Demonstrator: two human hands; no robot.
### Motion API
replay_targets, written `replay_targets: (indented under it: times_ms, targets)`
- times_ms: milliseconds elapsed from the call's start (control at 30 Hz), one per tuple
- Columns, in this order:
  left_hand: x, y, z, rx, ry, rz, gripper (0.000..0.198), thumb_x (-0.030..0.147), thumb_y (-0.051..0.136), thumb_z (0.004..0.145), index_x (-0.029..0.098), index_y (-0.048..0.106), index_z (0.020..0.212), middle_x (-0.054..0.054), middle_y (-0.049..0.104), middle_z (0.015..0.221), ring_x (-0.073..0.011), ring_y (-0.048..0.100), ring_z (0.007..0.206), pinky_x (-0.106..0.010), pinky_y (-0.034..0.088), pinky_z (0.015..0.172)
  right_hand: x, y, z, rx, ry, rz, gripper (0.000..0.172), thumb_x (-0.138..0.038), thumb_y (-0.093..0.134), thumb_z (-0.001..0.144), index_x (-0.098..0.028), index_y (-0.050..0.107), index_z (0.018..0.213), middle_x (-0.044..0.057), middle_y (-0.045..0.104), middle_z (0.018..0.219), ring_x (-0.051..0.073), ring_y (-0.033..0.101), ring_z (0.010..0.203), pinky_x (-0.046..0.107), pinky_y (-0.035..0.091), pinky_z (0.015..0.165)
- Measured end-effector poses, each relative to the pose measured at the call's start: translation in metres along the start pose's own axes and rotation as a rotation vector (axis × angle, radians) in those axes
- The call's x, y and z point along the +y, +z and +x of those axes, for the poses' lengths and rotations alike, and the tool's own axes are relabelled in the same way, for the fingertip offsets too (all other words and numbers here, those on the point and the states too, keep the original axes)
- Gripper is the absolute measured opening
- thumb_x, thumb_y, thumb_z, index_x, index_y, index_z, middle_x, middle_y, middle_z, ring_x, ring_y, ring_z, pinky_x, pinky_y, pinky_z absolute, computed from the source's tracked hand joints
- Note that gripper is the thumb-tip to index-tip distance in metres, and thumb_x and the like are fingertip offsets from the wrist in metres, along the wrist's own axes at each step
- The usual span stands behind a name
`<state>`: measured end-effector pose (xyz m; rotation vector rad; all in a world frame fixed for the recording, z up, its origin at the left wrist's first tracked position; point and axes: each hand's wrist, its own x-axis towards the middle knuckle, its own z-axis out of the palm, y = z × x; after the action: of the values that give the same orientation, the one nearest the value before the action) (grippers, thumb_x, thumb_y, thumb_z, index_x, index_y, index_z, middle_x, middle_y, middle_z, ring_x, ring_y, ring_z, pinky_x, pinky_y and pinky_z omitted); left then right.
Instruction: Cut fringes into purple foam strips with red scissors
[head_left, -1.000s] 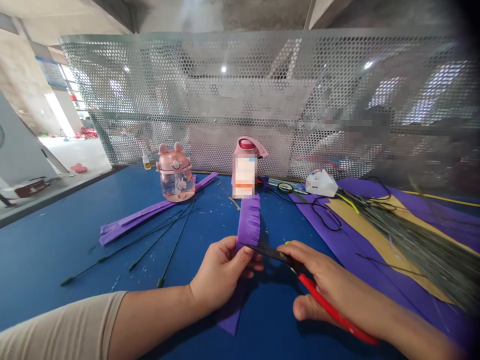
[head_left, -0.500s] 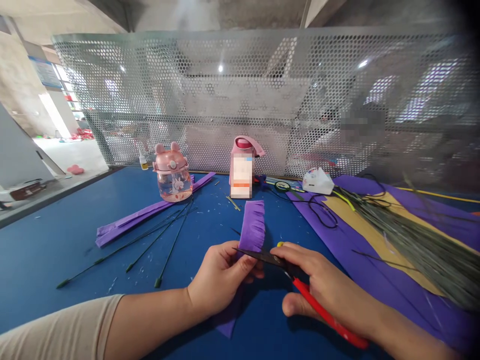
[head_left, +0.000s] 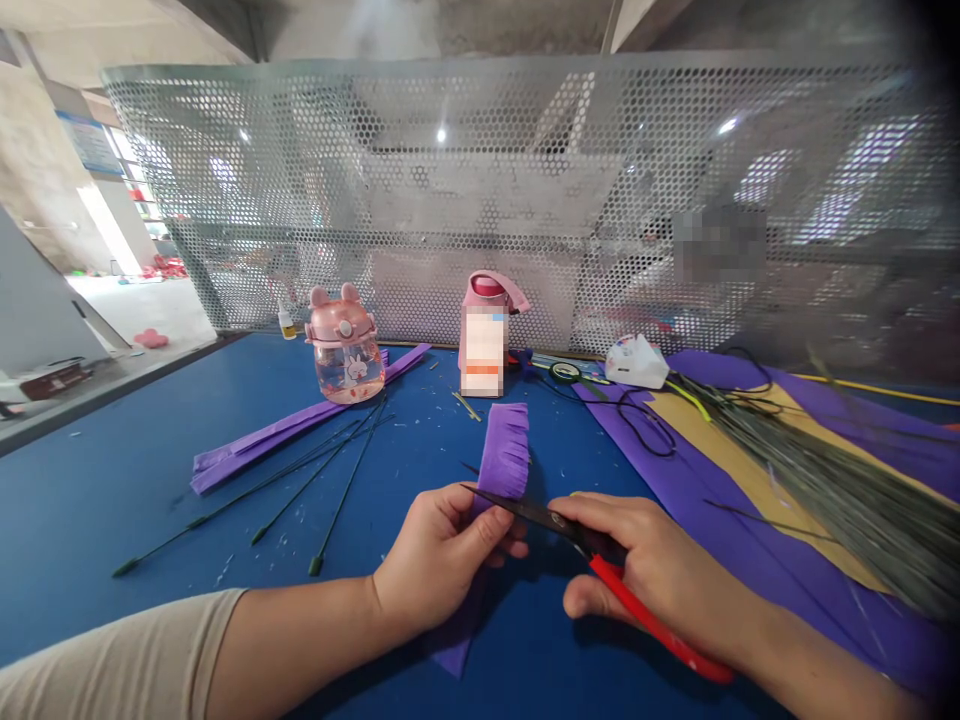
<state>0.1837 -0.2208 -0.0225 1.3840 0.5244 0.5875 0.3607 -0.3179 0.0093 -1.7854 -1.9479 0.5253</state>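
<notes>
Perforated metal screen (head_left: 487, 200) at the back, blue bench (head_left: 150, 440) in front of you. Principal item: one purple strip (head_left: 504, 450), fringed along its right edge, standing up above your left hand (head_left: 442, 550), its lower end hanging beneath that hand. Left hand: closed, the strip pinched between thumb and fingers just below the fringe. Right hand (head_left: 652, 555): thumb set apart from fingers, gripping scissors (head_left: 637, 610), one red handle showing, the other hidden. Change noted: a second ago the blades barely reached the strip; now both tips show past its left edge, slightly parted, closer together than half a second ago. This puts the blades astride the strip, seemingly partway through a closing stroke; a finished cut cannot be told. Position: strip between your hands, held by the left, the blades just above the left thumb. Beyond, near the screen: pink flask (head_left: 487, 288), with a blurred phone-like panel (head_left: 484, 350) before it. To the left: eared pink bottle (head_left: 349, 365), folded purple strips (head_left: 259, 445), green-ended stems (head_left: 316, 563). To the right: black cord (head_left: 649, 425), white object (head_left: 637, 362), purple sheet (head_left: 697, 510), tan sheet (head_left: 694, 425), bundle of grey-green strands (head_left: 832, 480).
</notes>
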Motion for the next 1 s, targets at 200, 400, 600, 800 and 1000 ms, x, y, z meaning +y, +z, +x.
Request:
replay_targets:
  times_ms: [200, 400, 600, 800, 1000]
  targets:
    - [-0.0009, -0.0001, -0.0009, 0.01, -0.005, -0.02, 0.032, 0.044, 0.06, 0.076, 0.012, 0.061, 0.077, -0.006, 0.067, 0.075, -0.0134, 0.065, 0.068, -0.019, 0.046, 0.057, 0.0028, 0.0003, -0.0009, -0.008, -0.016, -0.018, 0.024, -0.042, 0.065, 0.075, -0.02, 0.061, 0.084, -0.001, 0.057, 0.069, 0.012, 0.045, 0.058, 0.021, 0.038, 0.053]
    - [0.0008, 0.0009, 0.0004, 0.015, -0.057, -0.034, 0.035, 0.048, 0.06, 0.074, 0.013, 0.058, 0.082, -0.003, 0.063, 0.072, -0.0125, 0.064, 0.061, -0.017, 0.043, 0.047, 0.0007, -0.0049, 0.0011, 0.0, -0.006, 0.007, 0.023, -0.042, 0.063, 0.077, -0.019, 0.063, 0.081, -0.002, 0.053, 0.064, 0.011, 0.043, 0.055, 0.02, 0.037, 0.05]
    - [0.0012, -0.0002, 0.0022, -0.033, -0.104, -0.055, 0.04, 0.052, 0.058, 0.074, 0.013, 0.057, 0.084, -0.005, 0.064, 0.08, -0.012, 0.064, 0.06, -0.017, 0.042, 0.045, 0.0023, -0.0056, 0.0003, 0.008, 0.037, 0.032, 0.024, -0.041, 0.062, 0.077, -0.019, 0.063, 0.086, -0.003, 0.051, 0.061, 0.01, 0.04, 0.052, 0.019, 0.035, 0.047]
    - [0.0031, -0.0005, 0.0036, 0.067, -0.112, -0.081, 0.038, 0.05, 0.061, 0.072, 0.013, 0.057, 0.079, -0.003, 0.064, 0.072, -0.0108, 0.063, 0.059, -0.018, 0.042, 0.051, 0.0057, -0.0029, -0.0027, 0.043, 0.076, -0.031, 0.047, -0.045, 0.073, 0.064, -0.022, 0.055, 0.101, -0.002, 0.057, 0.078, 0.014, 0.048, 0.063, 0.022, 0.04, 0.055]
    - [0.0032, -0.0013, 0.0036, 0.098, -0.103, -0.081, 0.038, 0.049, 0.062, 0.071, 0.013, 0.059, 0.081, -0.004, 0.065, 0.075, -0.012, 0.064, 0.061, -0.018, 0.042, 0.052, 0.0042, -0.0033, -0.0048, -0.027, 0.053, -0.048, 0.053, -0.05, 0.074, 0.061, -0.022, 0.053, 0.102, 0.001, 0.058, 0.089, 0.016, 0.051, 0.07, 0.024, 0.042, 0.061]
